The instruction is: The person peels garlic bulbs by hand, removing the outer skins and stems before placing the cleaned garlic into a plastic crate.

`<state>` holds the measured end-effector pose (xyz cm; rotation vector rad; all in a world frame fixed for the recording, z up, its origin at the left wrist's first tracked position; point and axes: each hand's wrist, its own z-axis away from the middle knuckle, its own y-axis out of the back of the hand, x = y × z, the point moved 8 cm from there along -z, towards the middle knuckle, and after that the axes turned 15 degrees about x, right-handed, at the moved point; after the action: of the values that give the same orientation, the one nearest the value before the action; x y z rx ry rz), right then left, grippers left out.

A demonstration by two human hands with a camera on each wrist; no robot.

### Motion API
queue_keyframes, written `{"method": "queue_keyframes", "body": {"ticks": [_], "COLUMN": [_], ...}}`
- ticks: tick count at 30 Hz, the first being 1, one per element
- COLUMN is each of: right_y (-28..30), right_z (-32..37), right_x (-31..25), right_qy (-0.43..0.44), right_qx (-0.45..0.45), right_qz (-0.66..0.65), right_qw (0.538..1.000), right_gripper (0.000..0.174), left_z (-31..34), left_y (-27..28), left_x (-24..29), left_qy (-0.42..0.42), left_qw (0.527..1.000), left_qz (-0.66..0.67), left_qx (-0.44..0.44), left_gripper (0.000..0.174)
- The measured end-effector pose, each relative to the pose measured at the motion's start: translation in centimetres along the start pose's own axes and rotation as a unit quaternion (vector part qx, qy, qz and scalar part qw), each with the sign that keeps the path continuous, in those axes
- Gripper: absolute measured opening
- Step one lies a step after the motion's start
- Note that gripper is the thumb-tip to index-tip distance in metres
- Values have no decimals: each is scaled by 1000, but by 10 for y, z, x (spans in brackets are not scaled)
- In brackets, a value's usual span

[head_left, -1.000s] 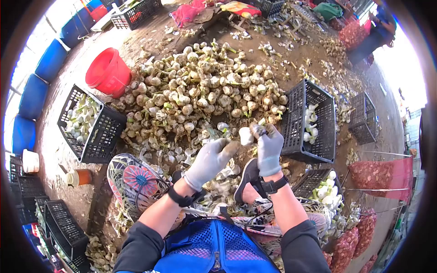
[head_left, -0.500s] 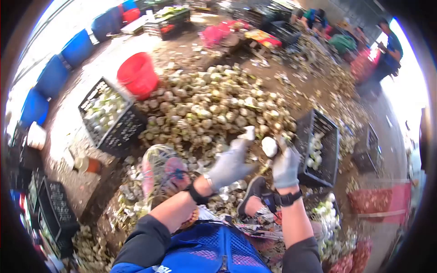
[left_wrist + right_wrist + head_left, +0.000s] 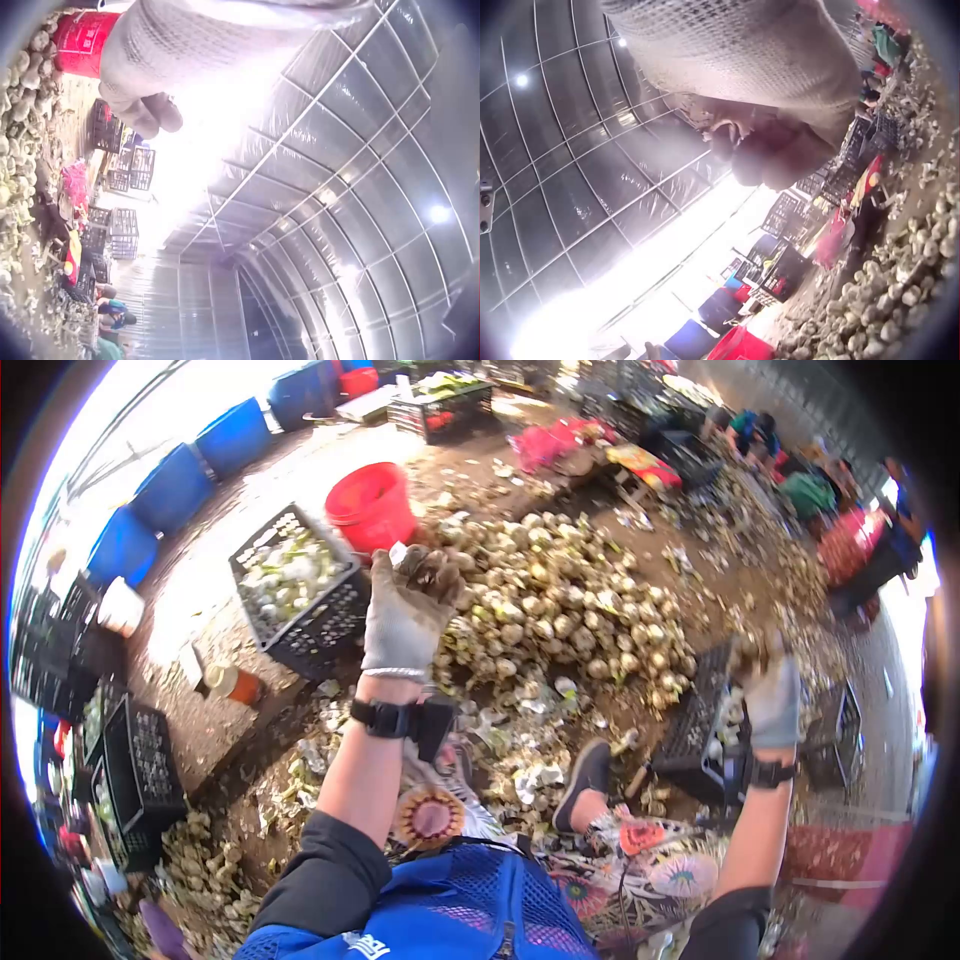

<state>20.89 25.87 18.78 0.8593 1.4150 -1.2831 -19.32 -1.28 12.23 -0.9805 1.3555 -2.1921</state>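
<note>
Gloved in light grey with soiled fingertips, my left hand (image 3: pixel 408 615) is raised palm-up beside the red bucket and the left crate. Its fingers are curled, and a small white piece (image 3: pixel 398 552) shows between thumb and fingers. In the left wrist view the curled fingers (image 3: pixel 154 112) stand against bright glare. My right hand (image 3: pixel 770 695), gloved alike, hovers over the right black crate (image 3: pixel 685 745), in which white garlic bulbs (image 3: pixel 728 720) lie. Its fingers (image 3: pixel 780 169) are curled by ragged brown material (image 3: pixel 724 127); I cannot tell whether they hold anything.
A large heap of garlic bulbs (image 3: pixel 560 595) covers the ground ahead. Beside it stand a red bucket (image 3: pixel 372 505) and a black crate (image 3: pixel 310 650) of trimmed garlic. Husks (image 3: pixel 520 775) litter the ground by my shoe (image 3: pixel 588 775). Other people (image 3: pixel 752 435) work at the far right.
My hands have moved far apart, left hand towards the bucket and right hand over the right crate. The white bulb by my right hand is out of sight. The head view has turned right.
</note>
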Motion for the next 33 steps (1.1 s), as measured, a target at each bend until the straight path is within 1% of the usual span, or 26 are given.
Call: {"method": "queue_keyframes", "body": {"ticks": [1,3,4,5,6,7,8,9,10,11,12,13,14,15,17,19,20,23,24,26,27,29,30,31,32,33], "right_y": [11,1,4,7,-2,-1,8,11,5,8,11,8,6,0,0,-4,-2,0,1,5,0,-12,-15,-17,-13,-2], "right_z": [-23,-33,-42,-50,-49,-55,-70,-81,-85,-96,-105,-108,-116,-122,-137,-144,-147,-144,-142,-135,-125,-97,-79,-63,-55,-56], "right_x": [6,-3,6,18,24,41,66,95,119,156,197,228,260,282,332,368,390,427,434,435,416,381,371,362,353,352], "right_qy": [-56,48,53,57,99,63,50,83,37,70,42,-14,8,29,118,95,43,5,1,5,27,6,35,65,156,151], "right_qx": [19,-1,-16,-34,-72,-36,-16,-39,-72,-67,-90,-111,-120,-153,-181,-228,-244,-212,-214,-161,-144,-154,-162,-167,-119,-114], "right_qz": [-39,101,132,160,239,281,342,337,360,437,461,445,448,488,571,625,661,689,687,623,576,507,445,380,338,339], "right_qw": [997,994,990,985,963,957,938,937,930,894,882,889,886,859,792,741,709,693,694,766,804,848,880,908,921,922], "right_gripper": [28,30,31,38,35,26,16,15,18,23,27,29,28,30,39,50,57,58,58,54,52,53,52,52,37,37], "left_z": [-3,5,1,4,3,0,-3,-6,-11,-15,-18,-20,-22,-24,-29,-34,-38,-54,-59,-61,-66,-70,-74,-77,-80,-80], "left_y": [4,9,12,22,31,44,59,74,92,118,140,158,167,175,178,174,176,169,170,178,177,173,162,156,163,169], "left_x": [-24,-66,-93,-114,-132,-148,-160,-171,-186,-200,-210,-219,-224,-229,-240,-252,-261,-287,-293,-315,-324,-345,-357,-366,-369,-370], "left_qy": [36,43,88,84,82,80,70,58,41,79,97,115,130,144,160,189,194,178,180,273,275,288,286,259,255,252], "left_qw": [999,988,989,982,969,951,909,853,851,845,834,822,797,770,765,717,725,721,719,764,763,805,816,838,824,807], "left_qz": [-31,-131,-109,-163,-229,-295,-407,-514,-519,-525,-538,-550,-581,-611,-611,-660,-649,-666,-668,-576,-575,-502,-495,-478,-504,-532], "left_qx": [-10,67,46,52,51,49,59,66,68,65,79,94,104,114,122,124,125,69,71,105,105,130,87,47,43,40], "left_gripper": [41,37,37,31,25,18,14,12,14,18,18,19,19,20,20,21,21,24,24,34,34,44,50,49,49,49]}}
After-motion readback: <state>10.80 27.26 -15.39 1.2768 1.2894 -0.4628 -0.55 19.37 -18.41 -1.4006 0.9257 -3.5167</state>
